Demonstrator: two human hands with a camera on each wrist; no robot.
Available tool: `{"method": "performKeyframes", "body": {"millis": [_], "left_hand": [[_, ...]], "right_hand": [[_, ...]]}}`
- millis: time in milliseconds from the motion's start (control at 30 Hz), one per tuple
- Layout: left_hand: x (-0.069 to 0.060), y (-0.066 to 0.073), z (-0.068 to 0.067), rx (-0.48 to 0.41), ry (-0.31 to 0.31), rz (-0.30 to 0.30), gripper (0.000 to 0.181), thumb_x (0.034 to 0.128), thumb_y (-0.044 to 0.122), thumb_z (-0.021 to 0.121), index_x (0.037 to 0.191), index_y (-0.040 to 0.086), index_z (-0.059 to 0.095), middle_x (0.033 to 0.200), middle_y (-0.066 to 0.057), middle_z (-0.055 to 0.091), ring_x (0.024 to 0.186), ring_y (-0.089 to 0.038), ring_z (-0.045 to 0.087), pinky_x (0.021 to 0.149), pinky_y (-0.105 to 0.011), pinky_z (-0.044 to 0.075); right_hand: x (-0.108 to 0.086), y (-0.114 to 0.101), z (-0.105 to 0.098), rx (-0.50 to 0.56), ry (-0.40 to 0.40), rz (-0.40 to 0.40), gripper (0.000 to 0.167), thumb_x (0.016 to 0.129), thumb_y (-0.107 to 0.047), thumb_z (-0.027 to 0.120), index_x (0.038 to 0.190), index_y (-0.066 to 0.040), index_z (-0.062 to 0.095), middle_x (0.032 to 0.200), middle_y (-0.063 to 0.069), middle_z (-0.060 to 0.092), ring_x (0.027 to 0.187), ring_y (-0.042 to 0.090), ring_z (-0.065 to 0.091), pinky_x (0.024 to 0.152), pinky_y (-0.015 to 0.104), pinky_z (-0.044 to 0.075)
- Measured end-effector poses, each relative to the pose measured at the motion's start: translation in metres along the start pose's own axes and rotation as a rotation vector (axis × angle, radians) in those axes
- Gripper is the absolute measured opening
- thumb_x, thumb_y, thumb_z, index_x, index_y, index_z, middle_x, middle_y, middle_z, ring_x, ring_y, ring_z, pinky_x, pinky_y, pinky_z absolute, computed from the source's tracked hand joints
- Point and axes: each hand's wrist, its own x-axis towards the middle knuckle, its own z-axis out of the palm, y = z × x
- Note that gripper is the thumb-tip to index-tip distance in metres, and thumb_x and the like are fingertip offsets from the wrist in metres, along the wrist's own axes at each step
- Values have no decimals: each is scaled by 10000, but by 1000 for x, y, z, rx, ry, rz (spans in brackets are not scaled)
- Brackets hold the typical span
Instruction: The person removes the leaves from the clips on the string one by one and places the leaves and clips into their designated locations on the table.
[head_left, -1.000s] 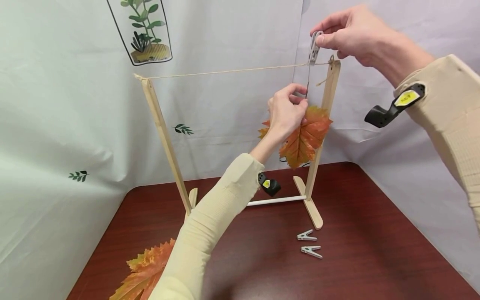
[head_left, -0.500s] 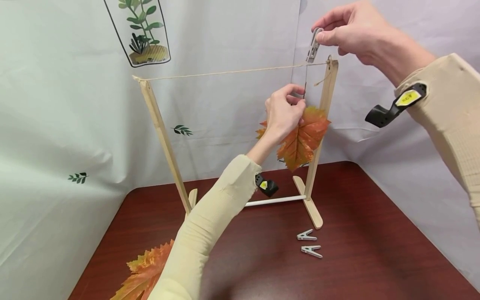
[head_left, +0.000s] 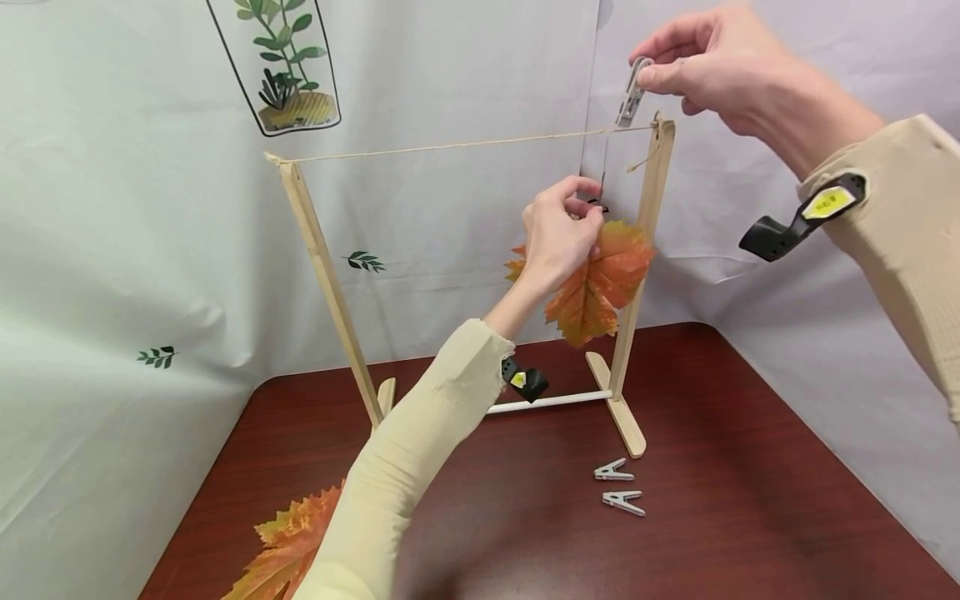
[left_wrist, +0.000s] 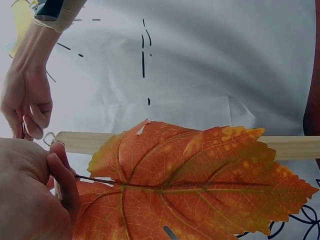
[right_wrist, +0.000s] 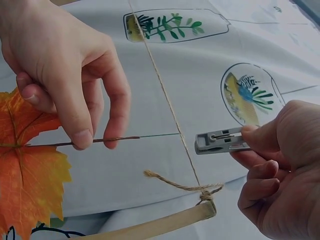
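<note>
My left hand pinches the thin brown stem of an orange artificial maple leaf, which hangs below the twine. In the right wrist view the stem's thin tip reaches the twine. Up at the right, my right hand pinches a grey clothespin between thumb and fingers. The clothespin points at the twine from above and stands slightly apart from it. From the left wrist, the leaf shows its veined face, while the left fingers partly hide the stem.
The twine runs between two wooden posts joined by a white rod. Two grey clothespins lie on the dark red table. Another orange leaf lies front left, partly behind my left sleeve. Printed white cloth hangs behind.
My left hand has moved slightly left and down with the leaf, away from the clothespin. My right hand has drawn a little to the right, the clothespin still in its grip.
</note>
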Motion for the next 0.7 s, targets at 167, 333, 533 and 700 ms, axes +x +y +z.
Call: {"method": "performKeyframes", "body": {"millis": [167, 333, 533, 700], "left_hand": [[-3, -1, -3, -5, 1, -7, 174, 918, 38, 625, 1072, 90, 689, 770, -23, 671, 452, -122, 618, 502, -260, 527], [-7, -4, -9, -8, 0, -3, 177, 922, 34, 616, 1073, 90, 690, 766, -27, 675, 453, -149, 623, 500, -276, 529], [-10, -8, -15, -5, 10, -3, 195, 910, 26, 611, 1071, 96, 696, 776, -28, 685, 446, -146, 619, 498, -278, 531], [-13, -9, -18, 0, 16, -5, 200, 915, 25, 610, 1080, 96, 700, 782, -30, 685, 452, -147, 622, 497, -276, 533]], "right_hand": [[-2, 2, 0, 49, -11, 7, 117, 912, -84, 721, 969, -184, 738, 831, -53, 632, 688, 86, 455, 474, 200, 332], [-5, 6, 0, 69, -26, -4, 128, 913, -86, 719, 1008, -172, 727, 866, -40, 639, 670, 105, 433, 474, 203, 325], [-7, 11, -2, 129, -44, 0, 154, 903, -70, 727, 1030, -158, 726, 862, -18, 649, 655, 127, 448, 467, 201, 352], [-8, 14, -5, 101, -49, -8, 198, 903, -95, 733, 1080, -180, 709, 888, -31, 659, 708, 128, 496, 495, 196, 423]]}}
